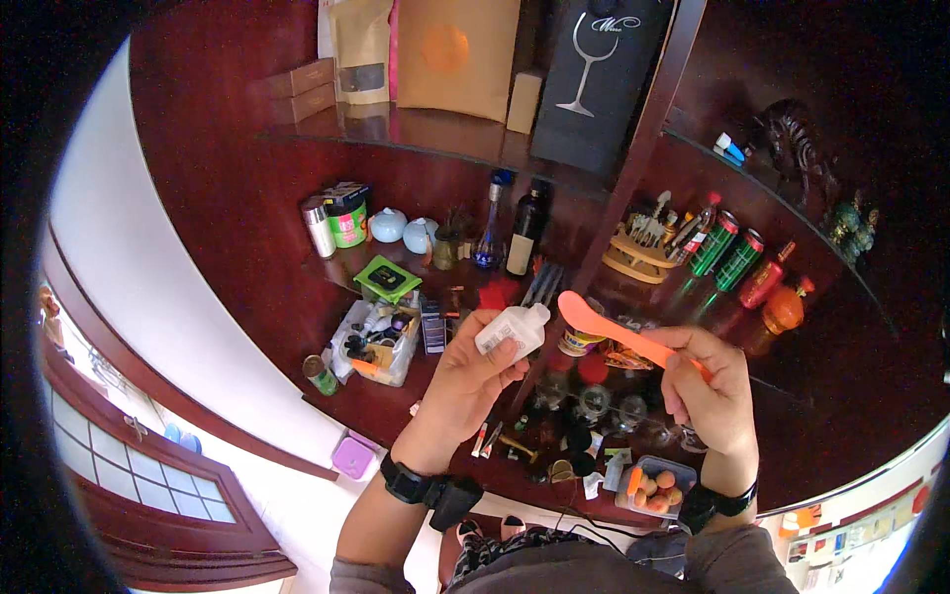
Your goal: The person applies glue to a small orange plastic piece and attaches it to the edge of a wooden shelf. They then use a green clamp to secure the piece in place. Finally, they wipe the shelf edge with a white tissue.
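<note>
My left hand (457, 391) is closed round a small white plastic bottle (515, 330), tilted with its narrow neck up and to the right. Printing shows on the side of the bottle. In my right hand (714, 391) is a bright orange spatula (625, 337), gripped by its handle. Its broad, rounded blade points left, close to the bottle's neck but apart from it. Both hands are raised in front of the dark wooden cabinet. Whether the bottle has anything in it cannot be seen.
Below the hands, a clear box of round fruit (656, 490) stands on the cabinet's counter. A white bin of small items (381, 342) and a green wipes packet (387, 278) lie left. Behind stand dark bottles (527, 233), green cans (714, 243) and a wooden holder (638, 259).
</note>
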Demonstrator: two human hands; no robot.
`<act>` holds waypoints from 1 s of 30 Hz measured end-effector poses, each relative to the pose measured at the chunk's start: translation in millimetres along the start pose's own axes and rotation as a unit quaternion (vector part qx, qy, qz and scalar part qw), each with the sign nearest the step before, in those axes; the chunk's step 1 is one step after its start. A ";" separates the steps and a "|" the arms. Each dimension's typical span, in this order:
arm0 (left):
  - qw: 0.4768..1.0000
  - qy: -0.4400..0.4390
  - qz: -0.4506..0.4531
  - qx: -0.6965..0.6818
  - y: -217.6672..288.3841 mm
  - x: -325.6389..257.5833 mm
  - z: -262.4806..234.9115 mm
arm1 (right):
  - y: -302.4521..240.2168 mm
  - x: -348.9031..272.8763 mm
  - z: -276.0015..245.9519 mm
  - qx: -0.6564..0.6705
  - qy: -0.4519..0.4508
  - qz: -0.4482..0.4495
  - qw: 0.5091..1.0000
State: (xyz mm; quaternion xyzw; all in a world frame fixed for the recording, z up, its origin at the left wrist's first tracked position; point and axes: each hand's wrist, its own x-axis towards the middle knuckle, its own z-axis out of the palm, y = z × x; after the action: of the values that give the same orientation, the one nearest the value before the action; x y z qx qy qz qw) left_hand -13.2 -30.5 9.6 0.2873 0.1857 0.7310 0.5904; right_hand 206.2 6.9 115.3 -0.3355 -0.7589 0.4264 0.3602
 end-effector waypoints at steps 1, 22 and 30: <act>1.000 0.006 0.002 0.013 0.7 0.0 2.0 | 1.2 -1.4 -0.4 0.000 0.002 0.002 1.000; 0.996 0.025 -0.005 -0.087 8.0 -10.6 23.2 | 31.6 -21.8 -17.5 0.207 0.011 0.077 0.975; 0.987 0.014 -0.045 -0.155 -11.1 -5.7 17.5 | -21.3 14.5 -71.5 0.001 0.171 -0.146 0.974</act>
State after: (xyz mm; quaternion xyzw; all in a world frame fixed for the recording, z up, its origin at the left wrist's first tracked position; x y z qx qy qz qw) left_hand 7.2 -34.6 15.1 0.1739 0.0913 0.7278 0.6570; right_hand 254.0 39.0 164.9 -0.2884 -0.7268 0.3061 0.5430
